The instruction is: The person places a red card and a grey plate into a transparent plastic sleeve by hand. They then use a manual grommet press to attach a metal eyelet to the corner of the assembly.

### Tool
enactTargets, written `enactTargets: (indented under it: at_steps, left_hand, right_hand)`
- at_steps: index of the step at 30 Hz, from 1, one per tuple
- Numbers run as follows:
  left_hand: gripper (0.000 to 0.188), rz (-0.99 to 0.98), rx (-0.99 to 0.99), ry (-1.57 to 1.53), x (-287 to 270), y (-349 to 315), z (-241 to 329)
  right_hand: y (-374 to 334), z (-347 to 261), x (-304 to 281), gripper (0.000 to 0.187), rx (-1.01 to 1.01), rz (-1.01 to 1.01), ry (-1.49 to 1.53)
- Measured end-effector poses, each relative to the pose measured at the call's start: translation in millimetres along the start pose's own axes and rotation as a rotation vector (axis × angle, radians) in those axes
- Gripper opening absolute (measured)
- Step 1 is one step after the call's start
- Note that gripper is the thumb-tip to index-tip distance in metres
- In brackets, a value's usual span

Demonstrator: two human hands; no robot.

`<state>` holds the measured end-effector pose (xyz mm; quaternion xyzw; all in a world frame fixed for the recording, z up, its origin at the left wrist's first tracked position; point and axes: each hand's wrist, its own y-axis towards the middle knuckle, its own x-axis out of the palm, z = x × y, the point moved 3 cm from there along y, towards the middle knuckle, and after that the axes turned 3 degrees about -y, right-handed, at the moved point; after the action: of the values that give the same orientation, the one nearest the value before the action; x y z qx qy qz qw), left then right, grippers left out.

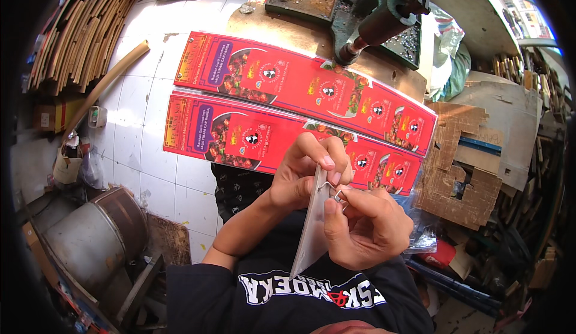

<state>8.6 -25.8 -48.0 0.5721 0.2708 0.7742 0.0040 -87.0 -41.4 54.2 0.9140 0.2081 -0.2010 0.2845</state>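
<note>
My left hand (309, 169) pinches a thin, pale, flat panel (309, 238) before my black shirt (258, 316); my right hand (372, 226) pinches a bent silvery wire (338, 195) at its upper end. Dark-green rectangular trays (312, 5) hold small silvery bits (410, 39).

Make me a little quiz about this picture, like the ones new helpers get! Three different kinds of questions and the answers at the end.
1. How many red printed strips show side by side?
2. True or false: the left hand holds a thin grey panel.
3. What does the right hand pinch?
A) a wooden stick
B) a bent wire
C) a paintbrush

Key: 1. Two. 2. True. 3. B.
</note>
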Motion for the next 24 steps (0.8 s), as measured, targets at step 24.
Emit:
enactTargets:
  at_steps: [24]
  left_hand:
    - [0.027,0.046,-0.035,-0.08,-6,2,6]
  right_hand:
    - [4,16,-3,0.033,-0.016,-0.066,0.049]
